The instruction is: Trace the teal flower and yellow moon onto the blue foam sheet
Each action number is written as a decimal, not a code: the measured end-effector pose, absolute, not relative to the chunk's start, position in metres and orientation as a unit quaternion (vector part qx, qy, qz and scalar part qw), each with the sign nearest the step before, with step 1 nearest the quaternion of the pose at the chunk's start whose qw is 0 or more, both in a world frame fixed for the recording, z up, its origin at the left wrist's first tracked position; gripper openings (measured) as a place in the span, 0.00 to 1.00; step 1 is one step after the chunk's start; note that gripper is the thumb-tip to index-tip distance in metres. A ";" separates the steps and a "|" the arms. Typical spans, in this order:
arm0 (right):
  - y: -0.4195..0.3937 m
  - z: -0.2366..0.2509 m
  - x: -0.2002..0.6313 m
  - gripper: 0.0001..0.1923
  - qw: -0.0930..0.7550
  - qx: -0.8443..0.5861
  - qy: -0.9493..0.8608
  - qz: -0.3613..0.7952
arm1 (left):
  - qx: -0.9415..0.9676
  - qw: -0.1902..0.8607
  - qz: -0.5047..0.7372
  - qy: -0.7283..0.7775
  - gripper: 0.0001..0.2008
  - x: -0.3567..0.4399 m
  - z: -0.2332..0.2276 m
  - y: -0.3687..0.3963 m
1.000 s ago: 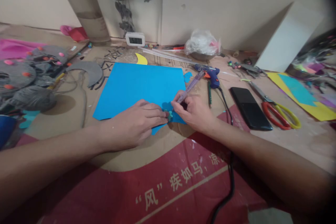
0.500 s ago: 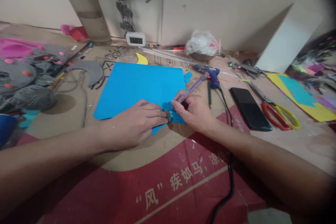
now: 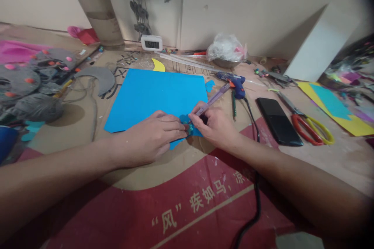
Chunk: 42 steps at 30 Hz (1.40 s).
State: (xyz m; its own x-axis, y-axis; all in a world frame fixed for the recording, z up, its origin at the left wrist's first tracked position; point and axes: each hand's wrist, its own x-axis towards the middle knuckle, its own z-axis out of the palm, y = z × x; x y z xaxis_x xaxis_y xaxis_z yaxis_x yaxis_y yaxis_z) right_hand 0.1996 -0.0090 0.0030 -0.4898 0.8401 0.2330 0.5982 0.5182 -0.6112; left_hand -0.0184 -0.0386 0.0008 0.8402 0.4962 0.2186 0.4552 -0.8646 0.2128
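At far left of the worktop [image 3: 87,140], a heap of grey felt pieces [image 3: 32,85] with pink and orange dots lies well apart from the work. Just right of it, a grey crescent cut-out [image 3: 99,78] lies near the upper left corner of the blue sheet [image 3: 154,93], which lies flat at centre. A small yellow scrap [image 3: 158,65] touches or nearly touches the sheet's far edge.

Left hand [image 3: 152,136]: palm down, fingers extended and closed together, pressing on the near right corner of the blue sheet. Its fingertips touch a small teal cut-out [image 3: 189,127]; the shape of this piece cannot be made out, as both hands crowd it.

Right hand [image 3: 214,124]: fingers curled shut around a purple pen [image 3: 212,99], tip down at the teal cut-out, barrel slanting up and away to the right.

Beyond the pen, a blue glue gun [image 3: 235,81] lies on its side, its black cord [image 3: 254,186] running toward the near edge. Further right lie a black phone [image 3: 277,120], face up, then red-and-yellow scissors [image 3: 306,122], then a yellow sheet [image 3: 344,114] with a blue piece on top.
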 end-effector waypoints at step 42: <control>-0.008 0.001 0.193 0.15 0.262 -0.450 -0.821 0.233 | 0.959 0.032 0.126 0.250 0.21 -0.022 -0.004 -0.041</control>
State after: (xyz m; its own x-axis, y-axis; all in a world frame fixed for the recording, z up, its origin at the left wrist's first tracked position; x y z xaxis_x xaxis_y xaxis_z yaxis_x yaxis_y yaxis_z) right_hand 0.1931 -0.0076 0.0011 -0.4572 0.8617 0.2199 0.6171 0.4854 -0.6193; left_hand -0.0218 -0.0409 -0.0041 0.8433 0.4872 0.2267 0.4710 -0.8733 0.1248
